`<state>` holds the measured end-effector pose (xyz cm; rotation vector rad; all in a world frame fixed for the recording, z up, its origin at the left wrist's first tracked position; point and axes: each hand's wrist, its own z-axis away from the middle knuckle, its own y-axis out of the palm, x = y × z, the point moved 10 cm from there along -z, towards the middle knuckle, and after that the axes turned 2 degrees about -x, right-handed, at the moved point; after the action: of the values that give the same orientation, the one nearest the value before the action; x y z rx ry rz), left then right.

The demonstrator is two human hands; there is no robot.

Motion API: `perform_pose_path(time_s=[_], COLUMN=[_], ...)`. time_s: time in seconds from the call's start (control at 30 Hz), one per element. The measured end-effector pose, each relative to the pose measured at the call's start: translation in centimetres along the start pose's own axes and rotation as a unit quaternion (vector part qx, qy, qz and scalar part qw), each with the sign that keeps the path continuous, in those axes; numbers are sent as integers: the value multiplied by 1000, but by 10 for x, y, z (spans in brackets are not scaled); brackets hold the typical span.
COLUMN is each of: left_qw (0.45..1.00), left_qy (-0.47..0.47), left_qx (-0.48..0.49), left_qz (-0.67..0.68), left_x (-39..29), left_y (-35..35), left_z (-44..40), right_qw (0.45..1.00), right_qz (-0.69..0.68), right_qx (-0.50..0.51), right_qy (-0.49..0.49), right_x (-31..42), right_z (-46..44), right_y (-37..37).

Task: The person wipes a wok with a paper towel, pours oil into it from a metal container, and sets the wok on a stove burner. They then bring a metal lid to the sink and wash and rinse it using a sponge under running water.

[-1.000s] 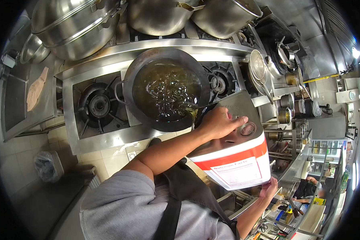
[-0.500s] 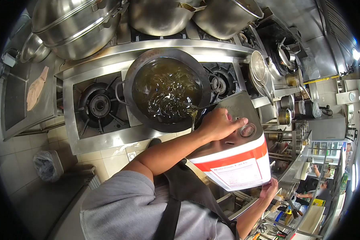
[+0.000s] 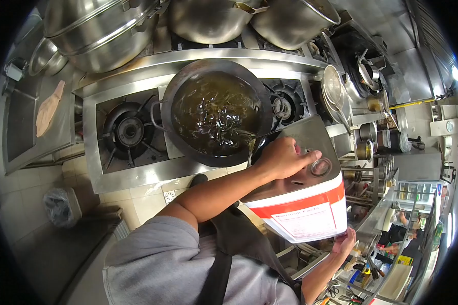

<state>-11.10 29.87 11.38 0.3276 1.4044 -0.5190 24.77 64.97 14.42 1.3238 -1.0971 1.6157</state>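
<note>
My left hand (image 3: 285, 160) is closed around the handle on the metal top of a large rectangular oil tin (image 3: 310, 208). The tin is tilted toward the stove, its white and red side bearing a Nutrition Facts label. My right hand (image 3: 345, 241) supports the tin at its lower end, fingers partly hidden beneath it. Clear yellowish oil runs from the tin's far corner into a big dark wok (image 3: 160, 114) on the burner. The pool of oil (image 3: 213, 96) inside is rippled, with bright reflections.
A bare gas burner (image 3: 131, 131) lies left of the wok. Behind stand large steel pots (image 3: 208, 23). Strainers (image 3: 333, 86) rest at right. A lined bin (image 3: 61, 206) stands on the floor at left. Another person (image 3: 399, 234) is at the far right.
Oil keeps flowing into the wok, and the ripples on its surface have shifted. The whole view has moved slightly; both hands keep their hold on the tin.
</note>
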Motion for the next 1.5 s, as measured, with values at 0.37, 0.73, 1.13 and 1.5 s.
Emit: perform_pose_path(time_s=[0.37, 0.73, 1.13, 1.5], left_qw=[1000, 1000, 1000, 999], left_qy=[7, 9, -3, 48], left_qx=[-4, -6, -15, -1], left_qz=[6, 17, 12, 18], left_x=[-3, -2, 1, -19], left_y=[0, 2, 1, 47], left_z=[5, 6, 5, 1], right_qw=[1000, 1000, 1000, 992], right_qz=[6, -5, 7, -84], right_qx=[6, 25, 22, 1], right_qy=[1, -2, 3, 97], right_x=[8, 8, 15, -124], right_z=[0, -4, -8, -49], right_y=[0, -3, 12, -13])
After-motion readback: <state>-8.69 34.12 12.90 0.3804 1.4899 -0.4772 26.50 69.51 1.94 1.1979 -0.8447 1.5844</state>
